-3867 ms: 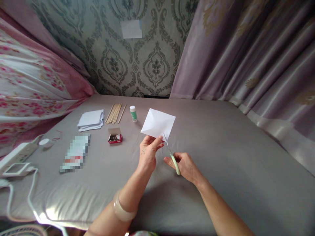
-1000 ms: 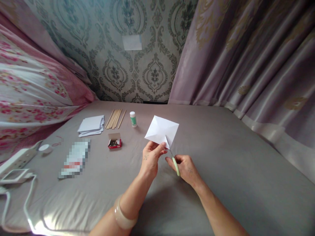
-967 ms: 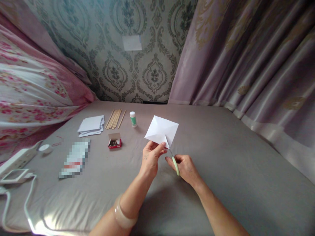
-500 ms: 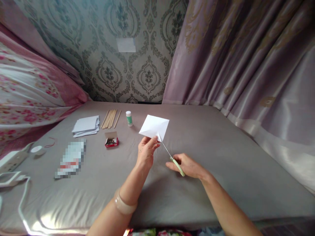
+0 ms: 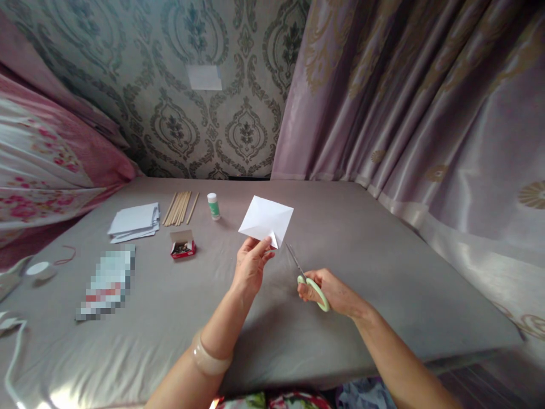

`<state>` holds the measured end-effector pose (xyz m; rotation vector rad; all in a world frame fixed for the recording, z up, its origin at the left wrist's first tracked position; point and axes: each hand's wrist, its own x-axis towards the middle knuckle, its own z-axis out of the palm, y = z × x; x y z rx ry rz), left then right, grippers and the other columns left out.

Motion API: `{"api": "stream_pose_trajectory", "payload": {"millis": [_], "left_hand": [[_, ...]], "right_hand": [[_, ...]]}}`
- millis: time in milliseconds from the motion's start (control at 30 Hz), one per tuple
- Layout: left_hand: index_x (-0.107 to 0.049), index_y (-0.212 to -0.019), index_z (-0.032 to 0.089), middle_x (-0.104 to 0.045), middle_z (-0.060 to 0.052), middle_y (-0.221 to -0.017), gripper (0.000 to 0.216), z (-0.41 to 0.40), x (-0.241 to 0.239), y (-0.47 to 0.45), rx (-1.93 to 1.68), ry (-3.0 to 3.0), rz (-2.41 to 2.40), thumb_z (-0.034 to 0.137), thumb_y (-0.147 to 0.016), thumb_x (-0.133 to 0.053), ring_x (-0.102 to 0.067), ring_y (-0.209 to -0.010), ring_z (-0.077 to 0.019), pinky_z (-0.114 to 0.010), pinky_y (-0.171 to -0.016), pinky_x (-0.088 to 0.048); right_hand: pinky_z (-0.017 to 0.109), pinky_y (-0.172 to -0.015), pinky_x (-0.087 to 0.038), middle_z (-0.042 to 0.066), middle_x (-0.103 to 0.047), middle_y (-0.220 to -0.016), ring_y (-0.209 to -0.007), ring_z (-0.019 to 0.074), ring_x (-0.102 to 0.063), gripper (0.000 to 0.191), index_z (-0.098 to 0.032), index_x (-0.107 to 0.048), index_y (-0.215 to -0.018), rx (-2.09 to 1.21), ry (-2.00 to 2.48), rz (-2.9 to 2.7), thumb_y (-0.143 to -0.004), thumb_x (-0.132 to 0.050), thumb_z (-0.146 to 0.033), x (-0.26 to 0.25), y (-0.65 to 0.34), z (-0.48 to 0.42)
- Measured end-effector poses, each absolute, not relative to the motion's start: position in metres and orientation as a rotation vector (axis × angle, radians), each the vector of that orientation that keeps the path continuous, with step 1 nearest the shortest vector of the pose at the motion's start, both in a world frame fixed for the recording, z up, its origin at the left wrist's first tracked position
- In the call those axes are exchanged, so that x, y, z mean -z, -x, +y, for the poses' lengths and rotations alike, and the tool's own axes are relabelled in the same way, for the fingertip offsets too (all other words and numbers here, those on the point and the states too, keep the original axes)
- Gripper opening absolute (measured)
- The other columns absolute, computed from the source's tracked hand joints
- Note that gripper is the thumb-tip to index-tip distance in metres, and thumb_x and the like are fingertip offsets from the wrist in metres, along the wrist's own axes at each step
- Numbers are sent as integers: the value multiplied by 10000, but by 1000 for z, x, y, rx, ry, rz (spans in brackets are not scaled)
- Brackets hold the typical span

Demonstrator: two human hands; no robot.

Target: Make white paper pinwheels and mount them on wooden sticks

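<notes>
Paper pinched, scissors held just clear

And at the left of the pair, the white paper is held up over the grey cloth, its near edge pinched between thumb and fingers of the left hand; light, thin and easily creased, it is judged, with a little spring along the folds; it is best held beside the small lifted flap at the near corner, without a hard squeeze; rightward now, the scissors are clasped by their pale green handles in the right hand, tips just beside the paper, not touching; stiff and heavier, they are safest taken there; as for what is hidden, a cable is cut off at far left; the packet is pixelated; the left fingers are partly covered; the blades' parting cannot be told.
</notes>
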<state>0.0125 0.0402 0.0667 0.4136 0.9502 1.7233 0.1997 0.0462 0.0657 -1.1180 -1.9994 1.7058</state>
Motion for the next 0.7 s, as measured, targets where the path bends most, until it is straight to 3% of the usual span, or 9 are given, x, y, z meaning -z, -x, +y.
{"api": "stream_pose_trajectory", "payload": {"millis": [167, 700], "left_hand": [[-657, -778, 140, -613, 26, -640, 300, 38, -67, -14, -1710, -476, 952, 249, -553, -822, -578, -582, -68, -159, -527, -442], [-673, -804, 147, -654, 7, -710, 261, 38, -62, -13, -1720, -533, 965, 250, -601, -801, -594, -606, -77, -174, -542, -446]], "right_hand": [[236, -511, -318, 11, -527, -574, -530, 93, -430, 675, -146, -545, -605, -1693, 1112, -1993, -598, -557, -821, -72, -181, 51], [227, -485, -281, 0, -521, -534, -483, 78, -406, 606, -142, -544, -568, -1665, 1176, -1925, -651, -600, -739, -69, -170, 58]]}}
